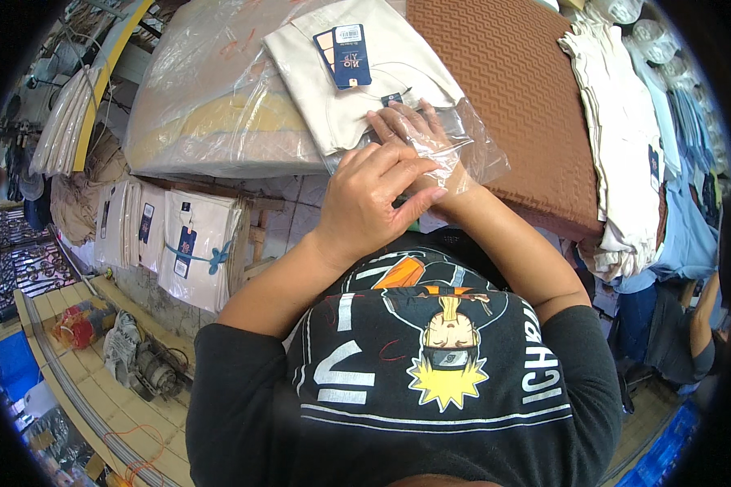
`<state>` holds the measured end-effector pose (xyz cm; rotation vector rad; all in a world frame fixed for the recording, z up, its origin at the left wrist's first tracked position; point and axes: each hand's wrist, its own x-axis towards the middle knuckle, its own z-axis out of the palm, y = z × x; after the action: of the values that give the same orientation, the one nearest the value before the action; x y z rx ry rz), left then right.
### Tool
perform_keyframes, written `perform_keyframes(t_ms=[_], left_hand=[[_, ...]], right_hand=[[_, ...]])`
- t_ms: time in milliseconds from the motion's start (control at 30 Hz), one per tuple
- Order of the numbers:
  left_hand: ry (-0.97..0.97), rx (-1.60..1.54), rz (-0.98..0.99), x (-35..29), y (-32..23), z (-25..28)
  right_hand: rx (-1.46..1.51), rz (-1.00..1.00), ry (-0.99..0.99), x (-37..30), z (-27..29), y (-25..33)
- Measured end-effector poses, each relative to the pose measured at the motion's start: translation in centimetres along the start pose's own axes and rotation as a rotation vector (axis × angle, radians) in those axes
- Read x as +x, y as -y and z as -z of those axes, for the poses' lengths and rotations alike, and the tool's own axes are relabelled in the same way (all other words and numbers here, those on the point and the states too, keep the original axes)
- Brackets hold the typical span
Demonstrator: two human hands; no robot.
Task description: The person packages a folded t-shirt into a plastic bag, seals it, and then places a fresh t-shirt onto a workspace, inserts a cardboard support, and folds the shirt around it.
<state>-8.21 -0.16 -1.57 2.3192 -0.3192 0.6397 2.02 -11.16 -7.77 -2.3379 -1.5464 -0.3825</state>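
Note:
A folded cream garment with dark blue and orange hang tags lies in front of me. Clear plastic bag film spreads at its near right corner. My right hand rests on the garment's near edge with fingers stretched out, the film lying about its back and wrist. Just left of it, my left hand is curled, thumb and forefinger at the film by my right wrist. Part of the left fingers' hold is hidden behind the hand.
The brown textured pad and a plastic-wrapped stack lie beneath and beside the garment. Bagged cream garments hang at lower left, above a motor. More cream garments lie at right. Another person is at far right.

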Motion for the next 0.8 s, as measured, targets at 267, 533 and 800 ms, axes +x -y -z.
perform_keyframes(t_ms=[267,533,800], left_hand=[[-0.153,0.109,0.132,4.2,7.0,2.1],[0.285,0.509,0.054,5.5,15.4,-1.2],[0.27,0.564,-0.001,5.1,15.1,-0.9]], right_hand=[[0.058,-0.016,0.009,-0.4,0.7,0.2],[0.096,-0.015,0.039,-1.7,1.2,0.4],[0.022,-0.186,0.088,-2.5,2.1,-0.9]])
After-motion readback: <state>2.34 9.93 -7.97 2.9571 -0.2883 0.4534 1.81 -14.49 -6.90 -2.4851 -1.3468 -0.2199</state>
